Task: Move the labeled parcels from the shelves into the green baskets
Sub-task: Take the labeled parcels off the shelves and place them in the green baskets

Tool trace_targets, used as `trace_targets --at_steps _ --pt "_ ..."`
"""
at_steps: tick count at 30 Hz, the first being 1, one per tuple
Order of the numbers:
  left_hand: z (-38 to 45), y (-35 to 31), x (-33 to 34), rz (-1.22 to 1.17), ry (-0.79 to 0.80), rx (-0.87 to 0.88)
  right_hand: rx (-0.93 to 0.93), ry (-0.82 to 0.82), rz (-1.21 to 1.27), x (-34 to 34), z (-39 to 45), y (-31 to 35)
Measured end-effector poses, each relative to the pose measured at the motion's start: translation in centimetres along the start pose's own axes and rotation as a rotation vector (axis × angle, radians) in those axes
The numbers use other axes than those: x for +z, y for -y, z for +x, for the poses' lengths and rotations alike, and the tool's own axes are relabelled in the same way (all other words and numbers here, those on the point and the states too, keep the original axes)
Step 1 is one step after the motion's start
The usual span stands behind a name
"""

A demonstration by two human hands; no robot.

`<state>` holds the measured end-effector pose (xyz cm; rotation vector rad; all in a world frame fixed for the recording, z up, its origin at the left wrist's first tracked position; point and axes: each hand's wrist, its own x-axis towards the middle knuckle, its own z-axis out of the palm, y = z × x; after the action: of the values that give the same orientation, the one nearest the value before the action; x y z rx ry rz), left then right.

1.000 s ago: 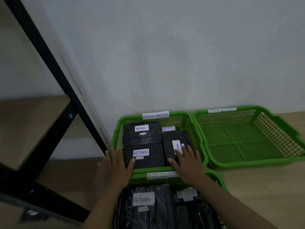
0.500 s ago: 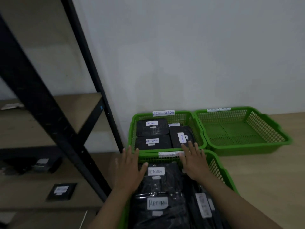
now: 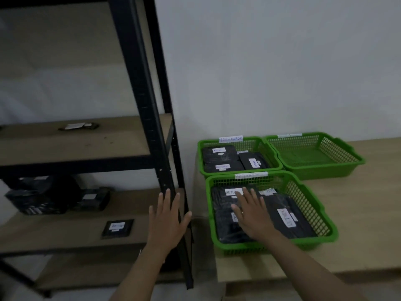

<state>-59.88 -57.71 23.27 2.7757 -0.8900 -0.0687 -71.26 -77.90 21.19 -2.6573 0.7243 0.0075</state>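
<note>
Black labeled parcels: one flat parcel on the lower shelf, a pile behind it, one on the shelf above. Near green basket and far-left basket hold parcels. Right hand over near basket, fingers spread, gripping nothing. Left hand in front of the black rack post, fingers apart, empty.
</note>
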Motion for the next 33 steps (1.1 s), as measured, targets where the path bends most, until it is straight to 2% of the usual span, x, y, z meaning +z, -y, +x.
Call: trace_targets --at_steps 12,21,33 --pt "-2.4 5.7 -7.7 -0.068 -0.21 -0.12 -0.329 -0.164 0.018 -2.9 -0.3 12.6" --pt "-1.2 9.9 -13.3 -0.095 -0.405 -0.097 -0.452 -0.284 0.066 -6.0 1.3 20.9" --pt "0.8 20.5 -26.7 -0.035 -0.683 0.083 -0.543 -0.706 0.199 -13.7 3.6 36.3"
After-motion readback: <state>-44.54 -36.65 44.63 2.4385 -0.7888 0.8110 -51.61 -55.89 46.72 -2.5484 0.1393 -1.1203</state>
